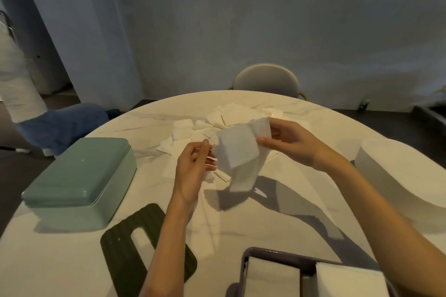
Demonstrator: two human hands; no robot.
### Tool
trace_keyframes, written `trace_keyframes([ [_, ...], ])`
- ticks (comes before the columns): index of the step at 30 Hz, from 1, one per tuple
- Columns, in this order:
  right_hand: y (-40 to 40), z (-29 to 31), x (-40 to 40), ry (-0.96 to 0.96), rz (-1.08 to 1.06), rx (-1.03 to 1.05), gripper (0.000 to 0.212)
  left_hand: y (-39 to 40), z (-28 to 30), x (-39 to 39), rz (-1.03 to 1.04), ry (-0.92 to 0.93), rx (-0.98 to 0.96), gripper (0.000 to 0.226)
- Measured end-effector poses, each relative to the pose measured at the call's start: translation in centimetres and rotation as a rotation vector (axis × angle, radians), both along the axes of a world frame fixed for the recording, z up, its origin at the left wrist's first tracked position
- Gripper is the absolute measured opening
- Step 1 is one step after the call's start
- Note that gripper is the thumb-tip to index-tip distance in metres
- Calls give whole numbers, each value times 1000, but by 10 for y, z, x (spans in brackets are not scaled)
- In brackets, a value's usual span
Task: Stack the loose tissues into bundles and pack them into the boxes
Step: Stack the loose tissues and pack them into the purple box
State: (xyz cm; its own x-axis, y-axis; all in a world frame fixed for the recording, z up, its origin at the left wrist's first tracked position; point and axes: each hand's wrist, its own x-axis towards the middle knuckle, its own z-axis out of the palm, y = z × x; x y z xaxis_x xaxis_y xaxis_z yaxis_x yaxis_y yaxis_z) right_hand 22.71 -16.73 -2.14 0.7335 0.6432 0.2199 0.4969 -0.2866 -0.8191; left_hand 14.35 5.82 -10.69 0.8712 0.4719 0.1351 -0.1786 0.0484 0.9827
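My right hand (pixel 287 142) pinches a white tissue (pixel 241 154) by its upper right corner, holding it above the table so that it hangs down. My left hand (pixel 193 164) is at the tissue's left edge with its fingers curled loosely; whether it touches the tissue I cannot tell. Behind the hands, several loose tissues (pixel 224 118) lie scattered across the middle of the marble table (pixel 72 260). At the front edge stands a purple-grey box (pixel 272 253) that holds two tissue bundles (pixel 272 277).
A closed mint-green box (pixel 79 176) stands at the left. A dark slotted lid (pixel 135 239) lies beside it at the front. A white box (pixel 398 171) sits at the right edge. A chair (pixel 265 79) stands behind the table, and a person's legs (pixel 36 103) are at far left.
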Motion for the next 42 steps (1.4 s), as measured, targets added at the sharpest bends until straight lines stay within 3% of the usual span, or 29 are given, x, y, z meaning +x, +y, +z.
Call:
trace_keyframes([
  [4, -9, -1, -13, 191, 174, 23, 44, -24, 17, -10, -404, 72, -325, 73],
  [8, -6, -4, -14, 142, 138, -4, 45, -58, 20, -22, -374, 183, -701, 42],
  [10, -5, -4, -11, 25, 70, -86, 37, -63, 13, -15, -422, 195, -787, 56],
  [12, -2, -7, -9, -104, -4, -116, 29, -60, 11, -15, -539, 215, -808, 68],
  [17, 1, -16, -1, -240, -161, 57, 17, -55, -3, -6, -799, 158, -822, 84],
  [20, -7, -2, -4, -93, -129, 250, 14, -52, -5, -3, -753, 159, -939, 83],
  [23, -20, 18, -14, 87, -11, 368, 16, -53, 0, -7, -657, 120, -936, 70],
  [25, -23, 22, -19, 126, 80, 253, 22, -54, -4, -3, -633, 112, -889, 69],
  [27, -19, 17, -20, -5, 142, -6, 23, -56, -9, 1, -628, 101, -868, 81],
  [29, -9, 3, -17, -167, 141, -223, 23, -60, -9, 1, -620, 106, -874, 65],
  [34, 2, -24, -9, -305, -98, -298, 38, -64, -4, -5, -565, 127, -941, 54],
  [38, 0, -25, -7, -200, -251, -363, 60, -62, 0, -5, -514, 117, -862, 50],
  [42, 5, -33, -9, 89, -298, -423, 67, -64, -3, -2, -498, 125, -737, 46],
])
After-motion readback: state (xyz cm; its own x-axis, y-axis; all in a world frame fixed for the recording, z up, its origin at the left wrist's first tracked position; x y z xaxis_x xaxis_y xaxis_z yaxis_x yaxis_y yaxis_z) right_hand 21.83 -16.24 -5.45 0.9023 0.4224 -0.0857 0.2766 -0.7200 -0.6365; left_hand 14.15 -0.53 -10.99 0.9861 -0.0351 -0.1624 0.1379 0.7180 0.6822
